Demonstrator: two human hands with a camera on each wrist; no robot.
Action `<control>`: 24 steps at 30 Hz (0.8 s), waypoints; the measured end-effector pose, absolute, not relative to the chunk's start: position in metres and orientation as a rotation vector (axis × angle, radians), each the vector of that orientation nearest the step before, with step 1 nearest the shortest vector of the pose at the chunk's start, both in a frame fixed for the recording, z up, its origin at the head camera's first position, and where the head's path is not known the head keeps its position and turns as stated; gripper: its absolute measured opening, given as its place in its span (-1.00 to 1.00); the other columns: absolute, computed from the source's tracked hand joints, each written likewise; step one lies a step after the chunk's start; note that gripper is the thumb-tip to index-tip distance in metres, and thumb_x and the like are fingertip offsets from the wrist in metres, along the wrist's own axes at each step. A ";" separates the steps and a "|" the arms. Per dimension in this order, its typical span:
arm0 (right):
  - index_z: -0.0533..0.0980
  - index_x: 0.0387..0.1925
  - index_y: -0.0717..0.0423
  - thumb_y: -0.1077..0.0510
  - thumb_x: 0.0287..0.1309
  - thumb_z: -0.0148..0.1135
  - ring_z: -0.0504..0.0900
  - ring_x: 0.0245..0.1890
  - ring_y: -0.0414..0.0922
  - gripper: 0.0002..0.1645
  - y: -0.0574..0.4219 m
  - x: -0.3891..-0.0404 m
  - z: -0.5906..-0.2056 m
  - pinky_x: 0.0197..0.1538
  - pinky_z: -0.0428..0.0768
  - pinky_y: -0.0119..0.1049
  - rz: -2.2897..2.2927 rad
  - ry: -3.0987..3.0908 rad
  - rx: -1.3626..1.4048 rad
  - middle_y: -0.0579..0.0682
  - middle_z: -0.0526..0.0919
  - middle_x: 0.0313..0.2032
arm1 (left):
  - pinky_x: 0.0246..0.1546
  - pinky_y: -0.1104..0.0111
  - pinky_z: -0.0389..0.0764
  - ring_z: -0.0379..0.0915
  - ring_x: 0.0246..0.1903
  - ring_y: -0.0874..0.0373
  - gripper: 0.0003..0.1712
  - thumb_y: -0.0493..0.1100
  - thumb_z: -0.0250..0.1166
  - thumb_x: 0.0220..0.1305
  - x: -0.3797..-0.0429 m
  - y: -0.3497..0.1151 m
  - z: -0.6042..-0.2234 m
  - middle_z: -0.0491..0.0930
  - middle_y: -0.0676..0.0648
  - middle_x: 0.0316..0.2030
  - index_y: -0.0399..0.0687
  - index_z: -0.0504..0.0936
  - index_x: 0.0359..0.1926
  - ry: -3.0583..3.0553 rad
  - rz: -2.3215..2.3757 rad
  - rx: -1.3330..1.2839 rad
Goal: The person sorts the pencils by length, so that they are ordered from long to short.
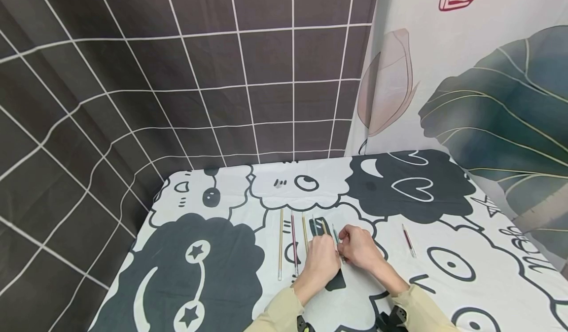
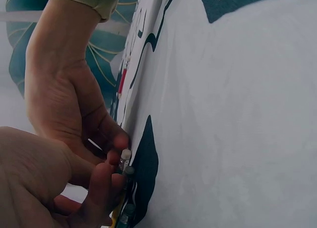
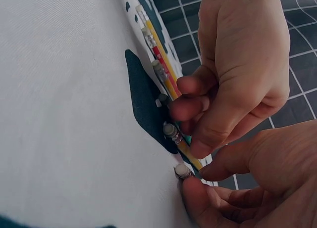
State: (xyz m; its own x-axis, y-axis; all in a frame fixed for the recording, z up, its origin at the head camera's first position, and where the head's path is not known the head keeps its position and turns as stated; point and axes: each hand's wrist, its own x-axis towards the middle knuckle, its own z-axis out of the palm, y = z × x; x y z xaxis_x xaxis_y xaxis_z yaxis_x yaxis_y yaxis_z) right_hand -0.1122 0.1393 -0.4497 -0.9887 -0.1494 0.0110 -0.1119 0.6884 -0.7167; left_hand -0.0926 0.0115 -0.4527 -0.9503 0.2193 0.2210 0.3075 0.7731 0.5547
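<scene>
On the patterned cloth, several pencils lie side by side; a yellow pencil (image 1: 281,245), a red pencil (image 1: 294,238) and another yellow pencil (image 1: 304,228) are at the left of the row. My left hand (image 1: 321,258) covers part of the row, its thumb and fingers at a yellow pencil (image 3: 184,148) near its eraser end. Just beside it, my right hand (image 1: 359,248) pinches a teal pencil (image 1: 335,232) with a pale eraser. A darker pencil (image 1: 314,226) lies left of the left hand. The hands nearly touch and hide parts of the pencils.
A separate red pencil (image 1: 408,240) lies to the right on the black-and-white cloth (image 1: 222,297). A dark grid-patterned curtain (image 1: 266,55) hangs at the back and left, and a leaf-printed curtain (image 1: 501,105) at the right.
</scene>
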 end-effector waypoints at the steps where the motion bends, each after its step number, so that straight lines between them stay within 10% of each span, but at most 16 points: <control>1: 0.54 -0.37 0.31 0.44 -0.05 0.23 0.49 -0.78 -0.21 -0.88 0.140 -0.112 -0.449 -0.57 0.45 -0.31 -1.204 2.845 -0.224 -0.10 0.49 -0.67 | -0.72 0.46 0.33 0.38 -0.70 0.22 -0.72 -0.48 0.31 -0.08 -0.093 0.011 -0.452 0.35 0.04 -0.78 -0.12 0.45 -0.70 -2.817 -0.908 -0.422; 10: 0.55 -0.34 0.34 0.40 0.00 0.24 0.50 -0.78 -0.23 -0.88 0.150 -0.110 -0.446 -0.60 0.45 -0.32 -1.216 2.871 -0.188 -0.07 0.51 -0.61 | -0.57 0.30 0.53 0.60 -0.48 -0.04 -0.85 -0.38 0.41 0.00 -0.091 0.011 -0.451 0.53 -0.14 -0.58 -0.31 0.57 -0.45 -2.781 -0.886 -0.372; 24: 0.54 -0.28 0.37 0.37 0.02 0.18 0.52 -0.75 -0.19 -0.82 0.188 -0.103 -0.438 -0.54 0.44 -0.32 -1.204 2.955 -0.106 -0.08 0.52 -0.60 | -0.64 0.44 0.36 0.33 -0.64 0.26 -0.85 -0.34 0.43 0.04 -0.091 -0.003 -0.448 0.40 0.06 -0.62 -0.29 0.62 -0.37 -2.706 -0.989 -0.333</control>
